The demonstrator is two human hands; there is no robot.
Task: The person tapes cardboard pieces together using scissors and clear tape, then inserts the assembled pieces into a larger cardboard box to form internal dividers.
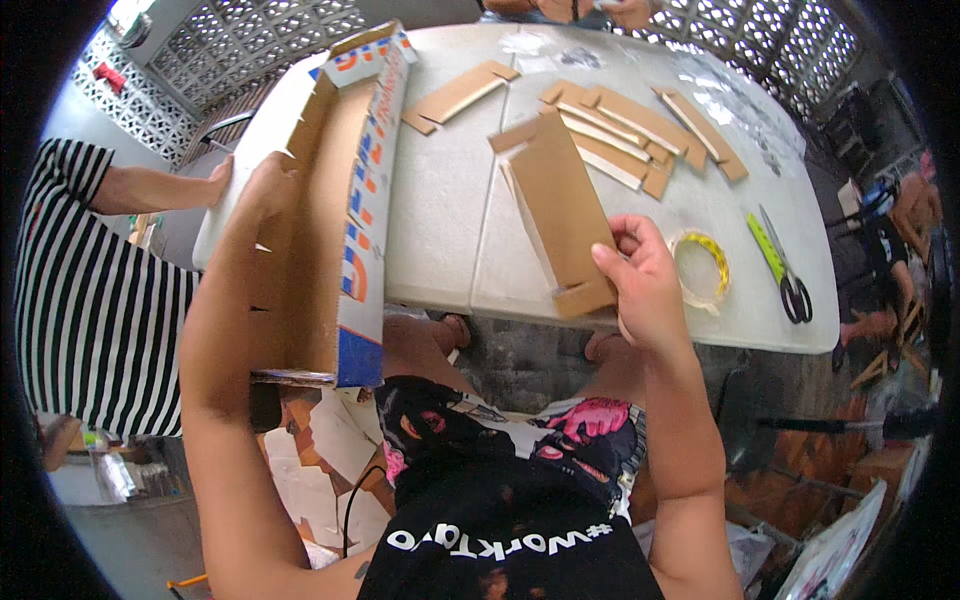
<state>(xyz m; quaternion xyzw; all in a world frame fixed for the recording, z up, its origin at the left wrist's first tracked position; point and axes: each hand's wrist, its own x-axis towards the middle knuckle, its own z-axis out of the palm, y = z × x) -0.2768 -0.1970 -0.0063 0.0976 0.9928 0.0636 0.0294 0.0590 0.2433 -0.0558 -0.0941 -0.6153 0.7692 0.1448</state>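
At left of frame, the left hand point(262, 190) grips the wall of a long open cardboard box point(335, 220); its inside looks bare. At centre, the right hand point(645, 280) pinches a flat folded brown cardboard piece point(565, 215) over the white counter point(450, 200). More cardboard strips point(630, 135) lie above; a tape roll point(700, 265) is partly hidden.

There is only one view, from a fisheye camera on the person's head. It looks steeply down over the chest at the white surface point(450, 200) in front, quite near. The forearms come in from the lower edge, and straight edges bend toward the dark round rim.
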